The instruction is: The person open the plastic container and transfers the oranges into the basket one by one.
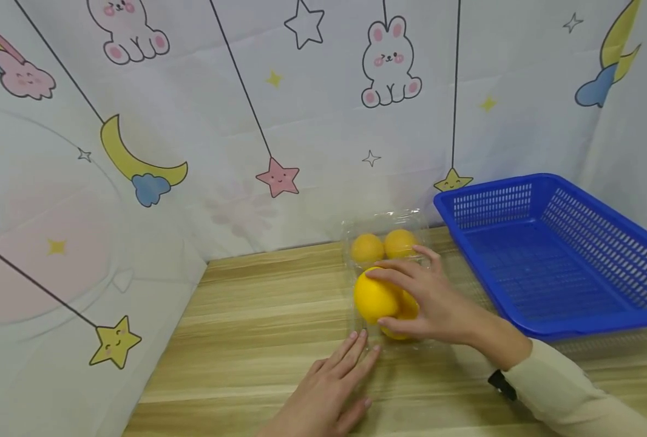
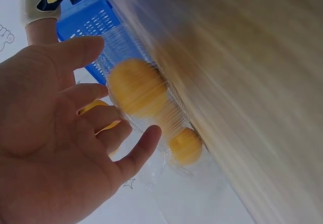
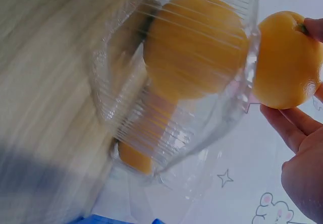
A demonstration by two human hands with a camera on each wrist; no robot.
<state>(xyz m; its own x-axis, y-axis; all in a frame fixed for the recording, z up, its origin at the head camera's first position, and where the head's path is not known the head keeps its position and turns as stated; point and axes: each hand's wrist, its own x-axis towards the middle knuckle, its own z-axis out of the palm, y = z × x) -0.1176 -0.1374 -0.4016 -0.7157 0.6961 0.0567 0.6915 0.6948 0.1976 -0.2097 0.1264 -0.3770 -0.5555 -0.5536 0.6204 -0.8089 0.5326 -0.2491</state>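
Note:
My right hand (image 1: 435,297) grips an orange (image 1: 375,297) between thumb and fingers, above the near part of a clear plastic box (image 1: 351,243). The right wrist view shows this orange (image 3: 285,62) with a green stem spot, held outside the box wall (image 3: 202,141). Partly hidden under the hand is another orange (image 1: 400,331). Two oranges sit at the back of the box, a left one (image 1: 367,249) and a right one (image 1: 400,244). My left hand (image 1: 329,382) lies at the box's near left corner, fingers extended and holding nothing; whether they touch the box I cannot tell.
A blue plastic basket (image 1: 520,321) with slotted sides stands right of the box, close to the right forearm. The wooden table (image 1: 258,315) meets a printed white cloth (image 1: 323,133) at the back and left.

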